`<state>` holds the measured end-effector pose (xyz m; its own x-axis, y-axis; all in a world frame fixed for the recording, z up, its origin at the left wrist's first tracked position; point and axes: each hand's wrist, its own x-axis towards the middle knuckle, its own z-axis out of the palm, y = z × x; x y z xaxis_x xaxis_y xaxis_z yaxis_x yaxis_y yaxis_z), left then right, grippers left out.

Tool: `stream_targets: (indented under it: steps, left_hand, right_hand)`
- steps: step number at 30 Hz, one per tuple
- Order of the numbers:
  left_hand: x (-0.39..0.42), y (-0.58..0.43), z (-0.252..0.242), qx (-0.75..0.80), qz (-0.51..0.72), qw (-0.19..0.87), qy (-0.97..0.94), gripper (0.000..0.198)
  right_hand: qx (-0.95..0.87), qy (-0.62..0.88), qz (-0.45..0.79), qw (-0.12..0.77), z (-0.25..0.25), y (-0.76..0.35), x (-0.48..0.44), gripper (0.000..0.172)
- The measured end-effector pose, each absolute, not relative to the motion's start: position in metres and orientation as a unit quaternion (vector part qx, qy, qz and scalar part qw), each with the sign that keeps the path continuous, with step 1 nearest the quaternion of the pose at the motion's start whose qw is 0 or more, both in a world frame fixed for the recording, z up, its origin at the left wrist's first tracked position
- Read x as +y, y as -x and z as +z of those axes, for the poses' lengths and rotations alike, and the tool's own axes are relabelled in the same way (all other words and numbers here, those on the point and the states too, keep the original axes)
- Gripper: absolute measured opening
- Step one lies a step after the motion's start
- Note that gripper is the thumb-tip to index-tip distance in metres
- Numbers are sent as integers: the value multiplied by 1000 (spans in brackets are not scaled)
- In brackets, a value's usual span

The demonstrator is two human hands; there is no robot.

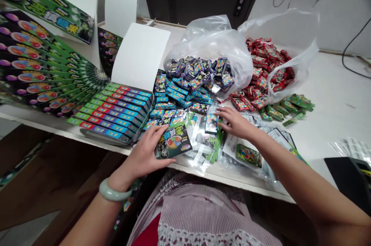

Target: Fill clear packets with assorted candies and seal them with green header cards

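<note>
My left hand (147,151), with a pale green bangle on the wrist, grips a small green display box (173,143) at the table's near edge. The box holds a few small blue packets. My right hand (235,121) reaches forward with fingers spread over a small blue packet (211,121) lying among clear wrappers. Just beyond both hands lies a heap of small blue packets (191,83) spilling from a clear plastic bag (214,41).
An open box (116,112) filled with rows of packets sits at left, its white lid up. Flat green printed cartons (43,68) fan out far left. Red packets (266,68) and green packets (286,106) lie at right. A black device (350,180) sits at the right edge.
</note>
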<state>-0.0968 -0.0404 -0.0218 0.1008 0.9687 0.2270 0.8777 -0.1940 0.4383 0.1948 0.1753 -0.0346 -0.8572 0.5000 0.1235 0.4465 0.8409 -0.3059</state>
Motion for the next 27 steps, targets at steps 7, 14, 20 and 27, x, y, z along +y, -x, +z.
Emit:
stream_targets:
  steps: [7,14,20,27]
  left_hand:
    - [-37,88,-18,619,246,106,-738,97]
    - [-34,80,-17,601,259,121,-747,100]
    - [-35,72,-15,579,245,140,-765,99]
    - [-30,61,-16,599,280,131,-739,95]
  right_hand:
    - [-914,326,169,173,-17,-182,149,56]
    - [-958,152,210,121,41,-190,108,60]
    - [-971,82,212,70,46,-184,111,62]
    - [-958,127,232,112,42,-169,108,79]
